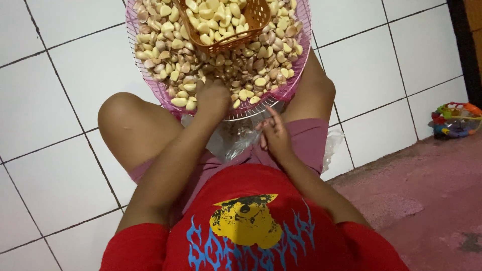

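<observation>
The person sits on a white tiled floor [65,165] with knees apart, and both forearms run from the near edge of the view away toward a round pink basket [150,83] that rests between the knees. The left arm stretches straight out, its wrist level, and the left hand [212,98] lies knuckles-up over the near rim of the basket, fingers curled down into the heap of garlic cloves [251,65]; the fingertips are buried among the cloves, so whether they pinch one cannot be told. The right arm is bent closer to the body, and the right hand [273,135] hovers just near of the basket rim above a crumpled clear plastic bag [236,143] in the lap, its forefinger stretched up toward the rim and the other fingers loosely folded; whether it holds anything cannot be told. The cloves lie jumbled, pointing every way, with no common long axis. At the far side of the heap sits a smaller orange basket [253,17] also filled with cloves. A colourful toy [454,120] lies far right on the floor.
</observation>
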